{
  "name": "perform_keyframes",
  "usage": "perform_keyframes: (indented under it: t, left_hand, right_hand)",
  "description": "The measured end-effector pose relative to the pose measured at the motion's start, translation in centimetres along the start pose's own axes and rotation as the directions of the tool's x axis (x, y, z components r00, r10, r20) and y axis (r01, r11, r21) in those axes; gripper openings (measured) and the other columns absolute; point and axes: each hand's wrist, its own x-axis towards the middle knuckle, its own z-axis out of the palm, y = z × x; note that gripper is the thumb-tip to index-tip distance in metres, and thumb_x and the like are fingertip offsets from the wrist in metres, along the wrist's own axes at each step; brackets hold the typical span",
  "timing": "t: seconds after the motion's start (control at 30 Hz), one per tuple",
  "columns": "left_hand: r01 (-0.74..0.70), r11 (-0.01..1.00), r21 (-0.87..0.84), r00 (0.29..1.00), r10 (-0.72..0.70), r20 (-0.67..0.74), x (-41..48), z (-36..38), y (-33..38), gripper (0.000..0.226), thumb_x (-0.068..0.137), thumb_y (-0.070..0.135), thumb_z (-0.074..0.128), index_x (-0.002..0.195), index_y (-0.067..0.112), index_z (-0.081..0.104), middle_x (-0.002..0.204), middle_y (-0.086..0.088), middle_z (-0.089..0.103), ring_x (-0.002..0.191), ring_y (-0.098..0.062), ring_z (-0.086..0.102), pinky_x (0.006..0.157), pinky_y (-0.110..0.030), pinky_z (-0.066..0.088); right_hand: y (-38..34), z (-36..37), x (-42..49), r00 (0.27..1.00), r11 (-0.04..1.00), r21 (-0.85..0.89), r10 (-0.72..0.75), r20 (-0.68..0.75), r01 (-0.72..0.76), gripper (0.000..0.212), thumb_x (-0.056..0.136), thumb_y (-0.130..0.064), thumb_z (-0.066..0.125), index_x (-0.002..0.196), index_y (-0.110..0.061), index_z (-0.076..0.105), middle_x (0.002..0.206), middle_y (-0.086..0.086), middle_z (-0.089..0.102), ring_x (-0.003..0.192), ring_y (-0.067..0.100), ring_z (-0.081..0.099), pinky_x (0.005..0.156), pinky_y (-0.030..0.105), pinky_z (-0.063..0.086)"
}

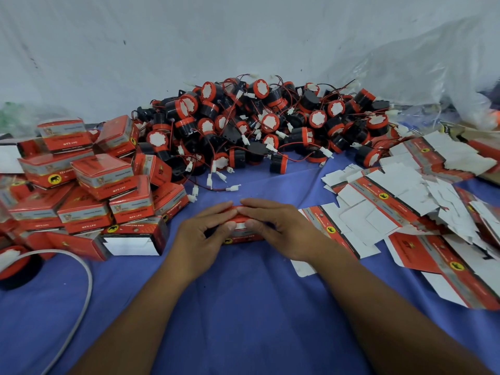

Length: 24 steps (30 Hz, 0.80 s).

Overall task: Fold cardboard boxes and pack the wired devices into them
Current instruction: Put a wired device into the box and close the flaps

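Note:
A small red cardboard box [239, 237] sits on the blue cloth at the centre, mostly covered by both hands. My left hand [204, 230] grips its left side, fingers over the top and thumb at the front. My right hand [273, 226] grips its right side the same way, and the fingertips of both hands meet on top. A big heap of black and red wired devices [259, 125] lies behind the box. Flat unfolded box blanks [400, 209] are spread out to the right.
Stacked folded red boxes [89, 180] fill the left side, one lying open-ended [132, 240] beside my left hand. A grey cable [81, 293] curves at the lower left past a lone device [16, 266]. Clear plastic sheeting [422, 69] hangs behind at the right.

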Motion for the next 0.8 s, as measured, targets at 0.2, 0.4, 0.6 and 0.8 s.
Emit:
perform_keyframes:
  t: [0.2,0.4,0.6,0.8]
  left_hand:
    - [-0.085,0.987,0.136,0.995,0.078,0.057,-0.1,-0.3,-0.1,0.036,0.093,0.008,0.065,0.129,0.009,0.062,0.139,0.008,0.051,0.133,-0.007,0.046,0.111,-0.012,0.032]
    - [-0.139,0.952,0.273,0.976,0.084,0.202,-0.3,-0.9,-0.6,0.049,0.091,0.014,0.07,0.138,0.011,0.054,0.151,0.008,0.038,0.145,-0.009,0.029,0.117,-0.015,0.017]
    - [-0.031,0.997,0.072,0.994,0.023,0.11,-0.7,-0.6,-0.5,0.045,0.093,0.004,0.065,0.136,0.013,0.056,0.144,0.007,0.049,0.134,0.002,0.042,0.109,-0.009,0.032]
    - [0.124,0.986,-0.108,0.991,-0.117,0.07,-0.4,-1.2,0.1,0.031,0.087,0.044,0.056,0.118,0.039,0.059,0.118,0.011,0.066,0.104,0.009,0.059,0.083,-0.006,0.043]
  right_hand:
    - [0.2,0.1,-0.1,0.999,0.998,-0.068,-0.016,0.034,0.018,0.038,0.102,-0.025,0.057,0.139,-0.015,0.06,0.153,0.007,0.046,0.141,0.014,0.043,0.115,0.016,0.031]
    - [0.5,0.1,-0.4,0.986,0.995,-0.092,0.047,0.16,-0.032,0.055,0.102,-0.047,0.044,0.153,-0.028,0.037,0.167,-0.002,0.019,0.151,0.011,0.023,0.122,0.036,0.027]
    - [0.6,0.4,-0.7,0.983,0.994,-0.111,0.018,0.184,0.003,0.072,0.096,-0.03,0.067,0.157,-0.026,0.029,0.163,0.002,0.021,0.146,0.015,0.029,0.116,0.031,0.035]
    - [0.1,0.1,-0.2,0.994,0.99,0.091,0.102,0.031,-0.105,0.055,0.082,-0.029,0.083,0.128,-0.027,0.053,0.122,-0.013,0.058,0.108,0.001,0.057,0.09,0.014,0.045]
